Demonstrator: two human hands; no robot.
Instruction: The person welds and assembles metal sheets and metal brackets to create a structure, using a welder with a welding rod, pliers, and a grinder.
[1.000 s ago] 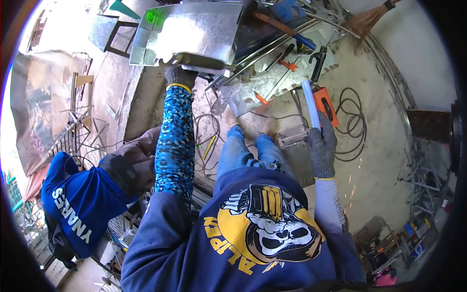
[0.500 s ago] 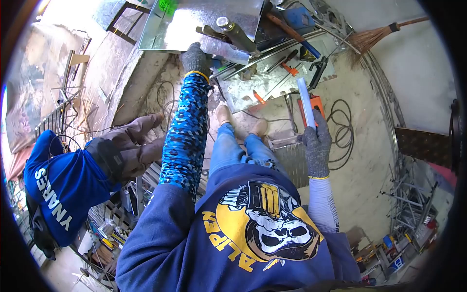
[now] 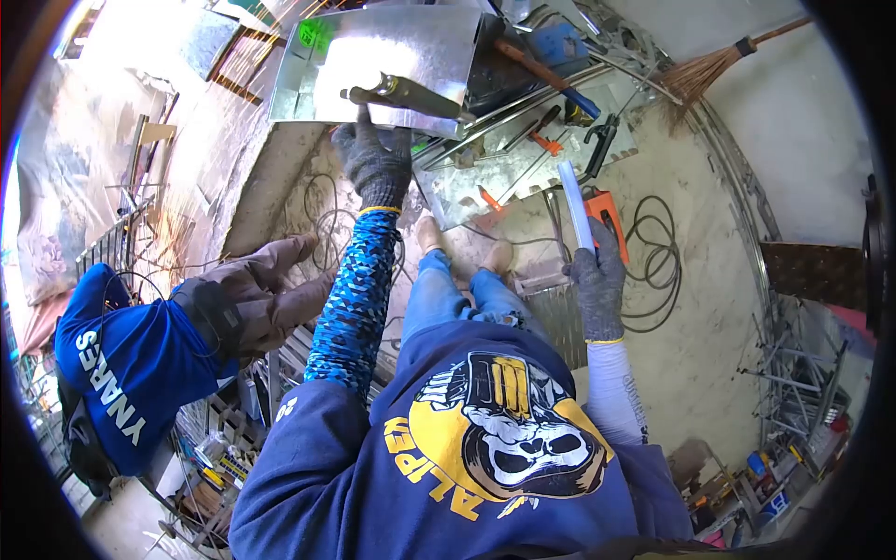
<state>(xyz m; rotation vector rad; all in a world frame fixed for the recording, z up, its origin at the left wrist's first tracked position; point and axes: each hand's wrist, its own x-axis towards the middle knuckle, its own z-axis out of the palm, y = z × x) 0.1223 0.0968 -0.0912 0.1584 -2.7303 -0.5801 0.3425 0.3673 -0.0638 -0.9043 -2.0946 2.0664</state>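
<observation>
My left hand (image 3: 376, 166), in a grey knit glove, has its fingers apart at the near edge of a shiny sheet-metal box (image 3: 313, 70). One fingertip reaches up beside a dark olive cylinder (image 3: 420, 97) lying at the box's near side. In my right hand (image 3: 598, 285), also gloved in grey, a long pale narrow strip (image 3: 573, 201) is gripped at its lower end and points up and away from me. An orange object (image 3: 609, 224) sits just beyond that hand, partly hidden by it.
A hammer (image 3: 546, 77) and a black clamp-like tool (image 3: 602, 145) lie around a metal sheet (image 3: 467, 191) on the floor. Coiled cable (image 3: 658, 266) is at right, below a broom (image 3: 714, 70). At left a person in blue (image 3: 140, 364) bends near flying sparks (image 3: 166, 238).
My left hand has come off the box's edge, its fingers spreading. The cylinder now appears lower and more tilted. My right hand still holds the strip, slightly lower. Sparks now show at left.
</observation>
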